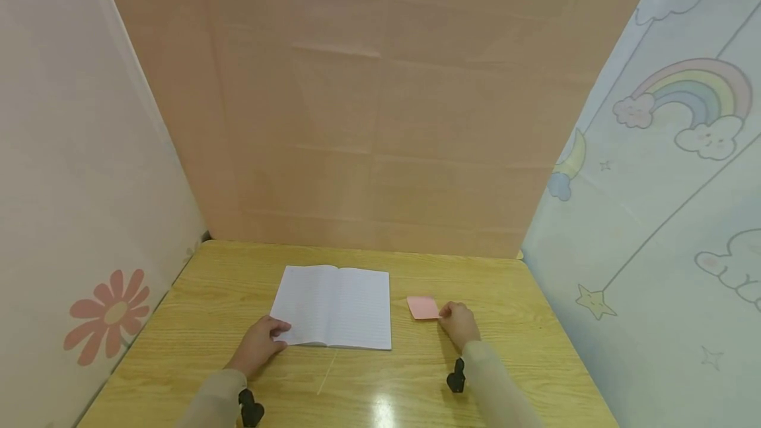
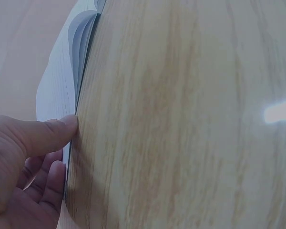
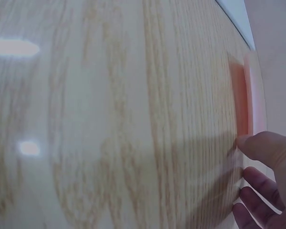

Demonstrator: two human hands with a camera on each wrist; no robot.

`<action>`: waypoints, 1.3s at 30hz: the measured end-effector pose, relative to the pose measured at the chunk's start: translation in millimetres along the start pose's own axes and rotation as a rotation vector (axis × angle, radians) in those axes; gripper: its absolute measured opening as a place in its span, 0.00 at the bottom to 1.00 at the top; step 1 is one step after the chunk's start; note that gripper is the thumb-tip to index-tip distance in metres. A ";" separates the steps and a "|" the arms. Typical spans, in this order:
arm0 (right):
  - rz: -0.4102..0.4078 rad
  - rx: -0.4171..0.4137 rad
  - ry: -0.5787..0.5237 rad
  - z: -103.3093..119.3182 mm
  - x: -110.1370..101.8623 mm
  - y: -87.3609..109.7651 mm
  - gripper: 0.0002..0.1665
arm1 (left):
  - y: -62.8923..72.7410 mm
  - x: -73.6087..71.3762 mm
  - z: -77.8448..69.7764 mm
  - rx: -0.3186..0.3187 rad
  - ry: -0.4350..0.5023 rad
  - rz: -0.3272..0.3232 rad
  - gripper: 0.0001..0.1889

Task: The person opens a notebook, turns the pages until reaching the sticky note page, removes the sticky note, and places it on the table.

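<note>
An open notebook (image 1: 361, 309) with lined white pages lies on the table, its pages curving up slightly at the fold. My left hand (image 1: 259, 343) holds its lower left corner. In the left wrist view the thumb (image 2: 62, 130) lies over the page edge, with the other fingers curled by the side. To the notebook's right is a pink sticky note (image 1: 423, 308). My right hand (image 1: 460, 323) pinches the note by its right edge. Seen from the right wrist, the note (image 3: 250, 95) tilts over the wood and casts a pinkish shadow.
The wood-grain table (image 1: 380, 382) has a bright glare spot near its front. A thin pale strip (image 1: 327, 372) lies below the notebook. Behind the table hangs a tan sheet (image 1: 368, 117). Patterned walls flank it, with a flower (image 1: 109, 316) on the left and a rainbow (image 1: 695, 91) on the right.
</note>
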State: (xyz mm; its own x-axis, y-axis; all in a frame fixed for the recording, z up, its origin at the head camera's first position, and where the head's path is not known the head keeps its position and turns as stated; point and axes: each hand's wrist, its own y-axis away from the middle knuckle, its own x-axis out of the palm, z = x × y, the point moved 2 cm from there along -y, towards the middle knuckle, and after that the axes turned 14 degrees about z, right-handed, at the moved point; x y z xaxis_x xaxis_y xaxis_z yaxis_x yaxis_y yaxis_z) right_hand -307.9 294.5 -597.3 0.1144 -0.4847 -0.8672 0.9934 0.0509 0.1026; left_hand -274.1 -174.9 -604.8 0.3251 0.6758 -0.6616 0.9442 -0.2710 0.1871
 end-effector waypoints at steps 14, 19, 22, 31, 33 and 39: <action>0.034 0.001 -0.008 1.8 0.8 1.7 0.07 | -1.2 0.0 0.8 0.007 -0.011 0.006 0.13; 0.044 0.007 -0.020 3.6 -0.5 3.2 0.08 | -1.4 0.0 0.7 0.007 -0.017 0.010 0.13; 0.047 0.010 -0.026 3.1 -0.8 2.9 0.08 | -0.9 -0.3 0.3 0.007 -0.019 0.009 0.13; 0.054 -0.001 -0.065 2.2 -4.4 3.3 0.08 | -0.2 -0.4 -1.6 0.014 -0.005 -0.009 0.13; 0.059 -0.002 -0.097 3.2 -6.3 4.0 0.08 | 0.0 -0.7 -2.2 0.022 -0.012 -0.011 0.13; 0.058 -0.018 -0.200 10.8 -12.6 2.7 0.10 | 0.3 -0.8 -2.1 0.018 -0.008 -0.010 0.13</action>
State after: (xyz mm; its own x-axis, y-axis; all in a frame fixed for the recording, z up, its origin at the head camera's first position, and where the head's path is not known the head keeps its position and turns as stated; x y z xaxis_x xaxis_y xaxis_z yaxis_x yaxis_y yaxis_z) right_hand -306.8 291.3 -580.8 0.1695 -0.6444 -0.7457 0.9854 0.0984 0.1389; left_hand -273.9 -174.1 -602.6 0.3146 0.6732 -0.6692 0.9465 -0.2762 0.1672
